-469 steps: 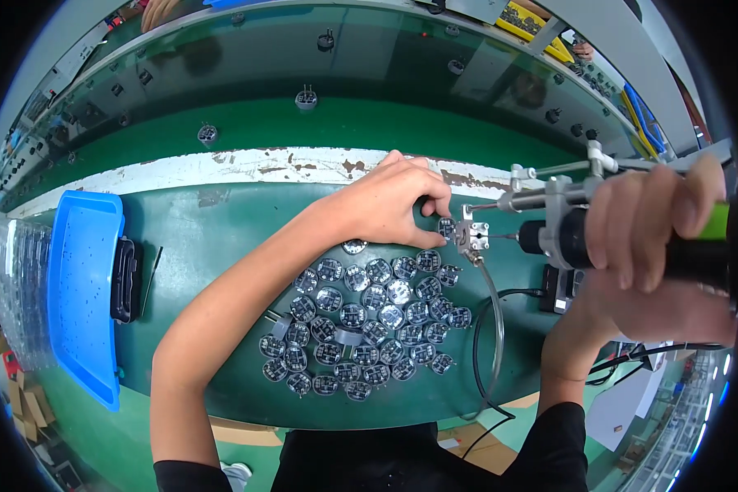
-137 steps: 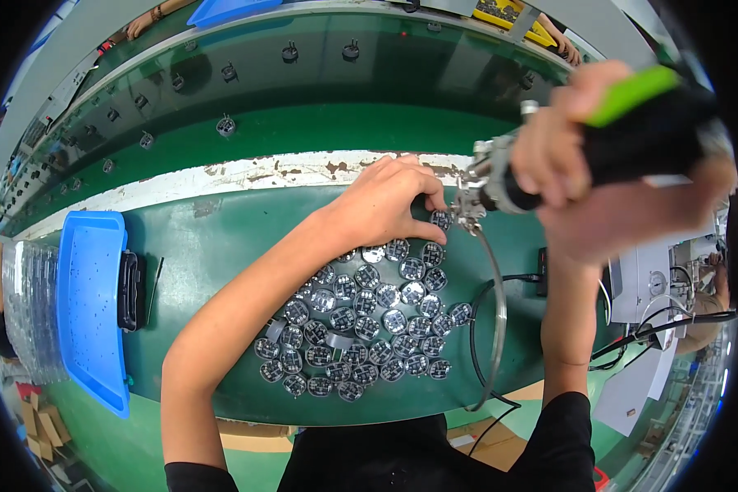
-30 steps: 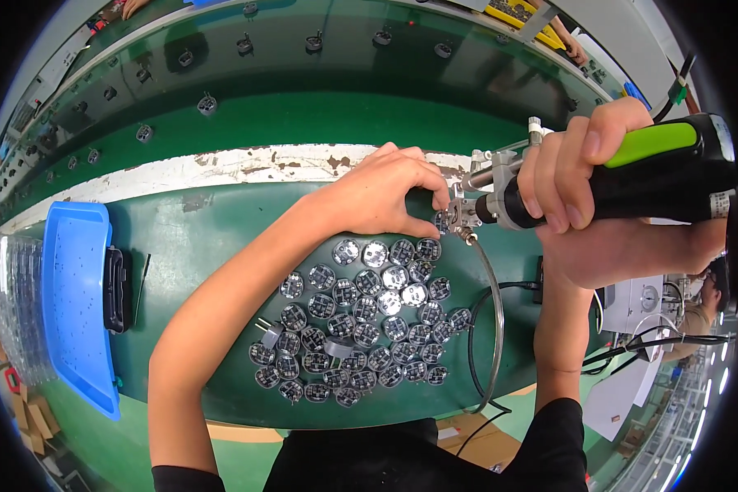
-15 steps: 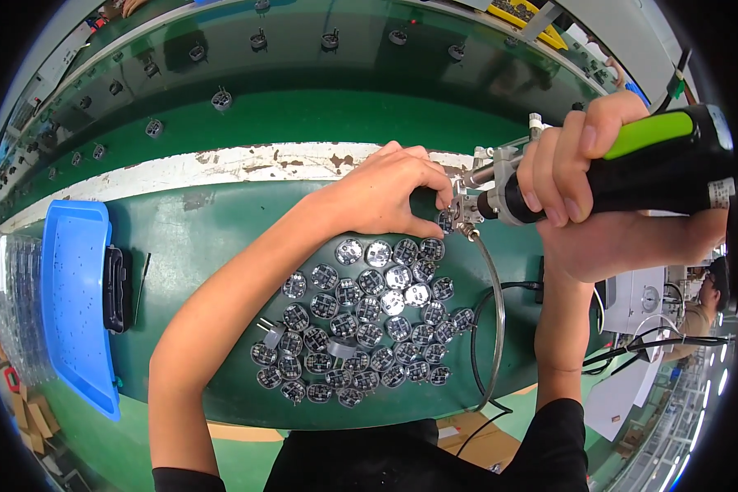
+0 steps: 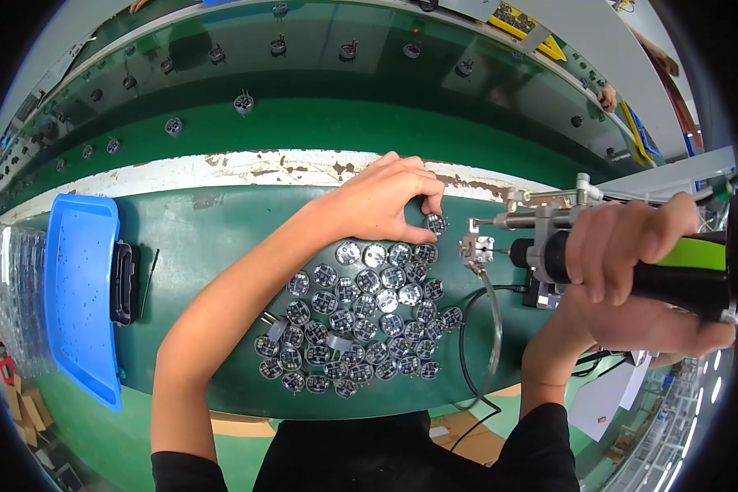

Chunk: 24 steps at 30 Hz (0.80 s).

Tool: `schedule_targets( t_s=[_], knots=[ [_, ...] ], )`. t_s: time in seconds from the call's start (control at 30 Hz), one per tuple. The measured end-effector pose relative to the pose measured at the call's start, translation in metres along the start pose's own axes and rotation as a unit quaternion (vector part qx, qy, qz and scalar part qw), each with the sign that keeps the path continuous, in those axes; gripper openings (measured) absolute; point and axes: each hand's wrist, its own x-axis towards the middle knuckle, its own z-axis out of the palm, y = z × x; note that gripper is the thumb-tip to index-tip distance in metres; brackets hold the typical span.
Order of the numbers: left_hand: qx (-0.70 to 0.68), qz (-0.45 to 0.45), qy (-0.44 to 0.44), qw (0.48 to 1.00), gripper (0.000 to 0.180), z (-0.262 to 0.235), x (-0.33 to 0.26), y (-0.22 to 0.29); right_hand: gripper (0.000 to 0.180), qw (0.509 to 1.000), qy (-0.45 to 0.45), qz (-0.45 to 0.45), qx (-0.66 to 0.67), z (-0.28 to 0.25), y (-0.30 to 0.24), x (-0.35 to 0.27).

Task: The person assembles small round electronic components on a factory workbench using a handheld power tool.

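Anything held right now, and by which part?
Left hand: small round part, pinched at its rim. Right hand: black-and-green tool, gripped around its body.

Two bare hands belong to the person: the left hand point(image 5: 383, 197) has one round part point(image 5: 435, 224), the right hand point(image 5: 623, 254) one powered driver point(image 5: 679, 283). Roughly forty round parts point(image 5: 365, 330) crowd the bench point(image 5: 180, 238), too closely packed for an exact count; two grey ones point(image 5: 338, 341) lie tipped. Blue tray point(image 5: 78, 303): one. Black case point(image 5: 124, 283): one. Thin black rod point(image 5: 149, 283): one.
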Motion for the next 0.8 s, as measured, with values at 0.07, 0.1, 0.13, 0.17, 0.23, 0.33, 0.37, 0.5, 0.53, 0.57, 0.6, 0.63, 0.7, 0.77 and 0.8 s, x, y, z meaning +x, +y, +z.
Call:
schedule_targets(
  t_s=[0.07,0.1,0.13,0.17,0.23,0.33,0.37,0.5,0.53,0.57,0.6,0.63,0.7,0.77,0.8],
  knots=[
    [-0.004,0.013,0.005,1.0,0.032,0.003,0.0,0.0,0.083,0.998,0.052,0.017,0.01,0.008,0.011,-0.003],
    [-0.007,0.014,0.004,1.0,0.032,0.003,0.002,0.0,0.084,0.994,0.103,0.031,0.019,0.011,0.015,-0.003],
    [0.001,0.005,-0.001,1.0,0.032,0.0,-0.001,-0.002,0.088,0.993,0.111,0.031,0.025,0.012,0.023,-0.001],
    [0.009,-0.003,-0.006,1.0,0.032,-0.002,-0.004,-0.004,0.088,0.993,0.112,0.033,0.03,0.012,0.028,-0.001],
    [-0.004,-0.001,0.002,1.0,0.032,0.001,-0.007,-0.003,0.091,0.991,0.106,0.07,0.033,0.011,0.031,0.001],
    [-0.002,0.01,0.008,1.0,0.032,0.001,-0.001,-0.001,0.091,0.994,0.092,0.055,0.03,0.006,0.034,0.002],
    [-0.002,0.007,0.004,1.0,0.031,0.0,-0.001,0.0,0.092,0.995,0.086,0.044,0.034,0.005,0.037,0.001],
    [-0.002,0.004,0.004,1.0,0.031,0.002,-0.001,-0.002,0.092,0.996,0.073,0.041,0.042,0.003,0.04,-0.002],
    [-0.002,0.003,0.004,1.0,0.031,0.002,-0.002,-0.002,0.093,0.993,0.092,0.056,0.039,0.004,0.04,-0.002],
    [-0.001,0.002,0.002,1.0,0.031,0.002,-0.003,-0.003,0.094,0.991,0.111,0.07,0.035,0.005,0.04,-0.002],
    [0.0,0.002,0.0,1.0,0.031,0.002,-0.003,-0.003,0.094,0.991,0.111,0.07,0.036,0.005,0.041,-0.002],
    [0.0,0.001,0.0,1.0,0.031,0.002,-0.004,-0.004,0.093,0.991,0.104,0.07,0.037,0.005,0.042,-0.002],
    [0.005,0.001,0.002,1.0,0.031,0.002,-0.003,-0.004,0.093,0.992,0.097,0.07,0.037,0.005,0.044,0.0],
    [0.005,0.005,0.003,1.0,0.032,0.002,-0.002,-0.004,0.094,0.995,0.077,0.052,0.038,0.003,0.048,0.003],
    [0.005,0.009,0.003,1.0,0.032,0.002,0.0,-0.004,0.094,0.996,0.067,0.042,0.037,0.002,0.05,0.005]
  ],
)
